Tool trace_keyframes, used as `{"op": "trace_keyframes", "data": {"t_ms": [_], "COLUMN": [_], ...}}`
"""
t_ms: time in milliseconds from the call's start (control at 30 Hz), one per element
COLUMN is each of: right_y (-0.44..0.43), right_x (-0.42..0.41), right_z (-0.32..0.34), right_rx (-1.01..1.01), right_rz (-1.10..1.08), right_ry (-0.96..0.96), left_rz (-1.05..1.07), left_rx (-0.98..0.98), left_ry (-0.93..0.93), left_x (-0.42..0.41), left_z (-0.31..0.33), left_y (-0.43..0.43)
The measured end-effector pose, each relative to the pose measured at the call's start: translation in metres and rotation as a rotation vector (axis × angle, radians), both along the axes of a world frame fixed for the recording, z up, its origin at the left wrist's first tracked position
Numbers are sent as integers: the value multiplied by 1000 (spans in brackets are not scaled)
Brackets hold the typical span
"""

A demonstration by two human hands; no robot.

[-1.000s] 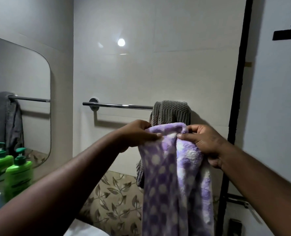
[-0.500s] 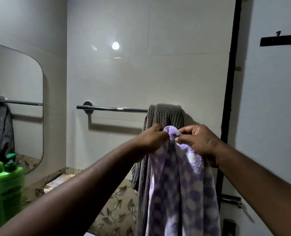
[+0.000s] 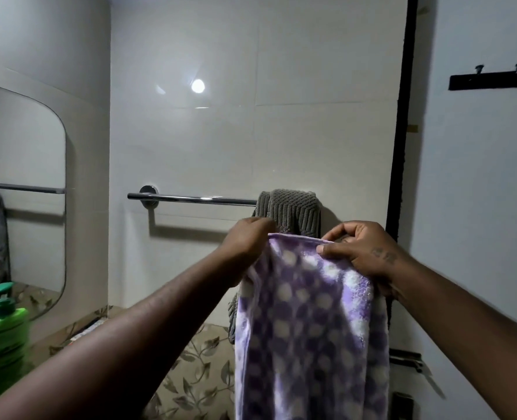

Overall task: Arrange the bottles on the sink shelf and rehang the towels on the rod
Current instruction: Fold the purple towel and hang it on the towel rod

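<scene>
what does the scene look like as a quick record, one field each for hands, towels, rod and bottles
left hand: pinches top edge of purple spotted towel
right hand: pinches the same edge
purple spotted towel: hangs from both hands, not yet over rod
grey towel: draped over rod's right part
rod: left stretch bare
green bottles: lower left, beside mirror

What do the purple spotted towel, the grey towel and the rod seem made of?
Purple towel: soft fuzzy cloth, perhaps terry or microfibre; fluffy nap shows. Grey towel: thicker textile, ribbed waffle-like texture. Rod: polished metal, probably chromed; mirror-like highlights.
</scene>
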State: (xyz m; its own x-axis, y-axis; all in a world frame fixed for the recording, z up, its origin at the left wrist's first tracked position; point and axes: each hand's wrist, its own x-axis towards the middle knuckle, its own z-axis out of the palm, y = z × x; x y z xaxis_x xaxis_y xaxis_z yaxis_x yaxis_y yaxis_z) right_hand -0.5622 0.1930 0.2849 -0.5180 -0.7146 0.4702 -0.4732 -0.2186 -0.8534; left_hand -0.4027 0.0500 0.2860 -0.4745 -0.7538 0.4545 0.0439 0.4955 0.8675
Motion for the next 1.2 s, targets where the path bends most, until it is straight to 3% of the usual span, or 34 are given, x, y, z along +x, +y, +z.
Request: {"op": "trace_keyframes", "data": {"t_ms": [133,200,300,467,567,667,733,800,1033,1200], "right_y": [-15,-22,-21,-5,-1,-5,-12,-18,-3,-5], "right_x": [14,21,12,-2,-13,-16,-6,8,-7,5], "right_z": [1,1,1,-19,-31,-26,-18,-8,-41,-61], "right_rx": [-73,-112,-77,259,204,9,-67,-106,173,144], "right_rz": [103,173,312,542,532,311,237,235,466,450], "right_ry": [-93,-228,-348,-215,-269,-331,-241,-191,-317,-271], "left_rz": [-438,-562,-508,-334,-126,-184,-312,-412,-215,-226], "left_rx": [-7,2,9,54,68,8,-116,-199,-26,29], "left_ry": [-143,-65,109,318,407,244,-7,-117,217,247], "left_x": [-7,-16,-19,-19,-17,-11,-15,-22,-4,0], "left_z": [-12,-17,-13,-5,-2,-7,-14,-19,0,3], "left_y": [8,17,16,11,-4,-6,3,11,8,8]}}
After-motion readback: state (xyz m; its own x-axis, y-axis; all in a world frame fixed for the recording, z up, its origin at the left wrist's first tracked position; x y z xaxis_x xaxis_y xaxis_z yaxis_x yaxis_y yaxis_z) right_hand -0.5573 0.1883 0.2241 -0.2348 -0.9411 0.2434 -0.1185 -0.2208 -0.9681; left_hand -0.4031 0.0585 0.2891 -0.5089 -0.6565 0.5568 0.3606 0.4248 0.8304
